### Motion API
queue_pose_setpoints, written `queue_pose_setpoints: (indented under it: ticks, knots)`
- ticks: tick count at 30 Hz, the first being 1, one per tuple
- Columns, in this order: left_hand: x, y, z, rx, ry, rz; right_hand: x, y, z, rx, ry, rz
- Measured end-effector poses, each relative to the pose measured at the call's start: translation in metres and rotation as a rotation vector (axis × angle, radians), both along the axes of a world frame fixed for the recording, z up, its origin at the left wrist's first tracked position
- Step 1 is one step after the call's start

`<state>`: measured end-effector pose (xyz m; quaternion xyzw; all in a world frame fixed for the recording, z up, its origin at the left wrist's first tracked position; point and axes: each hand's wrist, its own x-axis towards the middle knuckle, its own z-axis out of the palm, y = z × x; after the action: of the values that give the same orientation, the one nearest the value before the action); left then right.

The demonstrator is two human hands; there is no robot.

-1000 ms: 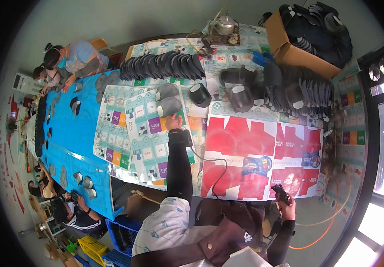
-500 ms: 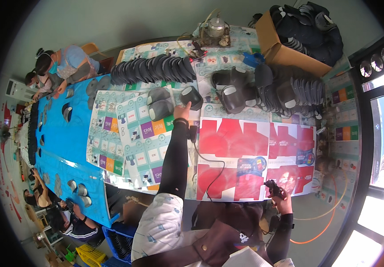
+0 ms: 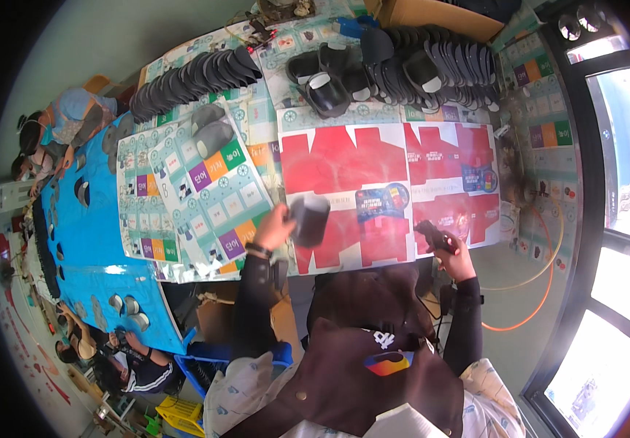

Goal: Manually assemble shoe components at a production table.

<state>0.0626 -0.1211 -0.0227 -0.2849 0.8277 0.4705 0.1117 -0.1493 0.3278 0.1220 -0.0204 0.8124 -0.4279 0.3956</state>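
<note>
I see bold red shapes on white across the printed sheet (image 3: pixel 333 164). The cupped piece (image 3: pixel 310 221) over its left part is dark grey, the tool (image 3: pixel 433 236) over its near right part blackish. Left of the sheet, the papers (image 3: pixel 205 198) mix pale teal wheels with purple, orange and green blocks; farther left, the tabletop (image 3: pixel 85 237) is bright blue. Beyond the sheet, the stacked pieces (image 3: pixel 461 66) are charcoal. Right of it, the hose (image 3: pixel 551 266) is orange.
</note>
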Motion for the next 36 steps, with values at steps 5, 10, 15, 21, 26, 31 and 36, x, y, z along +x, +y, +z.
queue_pose_setpoints:
  ticks: [5, 10, 15, 21, 26, 31, 36]
  knots:
    - [0.12, 0.078, 0.053, 0.015, -0.228, 0.101, -0.009, 0.001, -0.019, -0.063, -0.029, 0.068]
    - [0.099, 0.14, 0.058, -0.191, 0.001, 0.244, -0.013, -0.015, -0.036, -0.012, 0.067, 0.27]
    - [-0.006, 0.197, 0.0, -0.104, -0.064, 0.329, 0.0, -0.037, -0.032, 0.015, 0.244, 0.467]
    - [-0.065, 0.25, -0.016, -0.186, -0.12, 0.228, 0.008, -0.02, -0.035, 0.023, 0.344, 0.436]
    - [-0.051, 0.245, -0.05, -0.119, -0.035, 0.245, 0.023, -0.03, -0.032, 0.002, 0.349, 0.48]
    - [-0.051, 0.237, -0.04, 0.034, -0.03, 0.221, 0.029, -0.043, -0.047, -0.006, 0.372, 0.476]
    - [-0.048, 0.233, -0.038, 0.064, 0.018, 0.241, 0.027, -0.043, -0.042, 0.068, 0.4, 0.462]
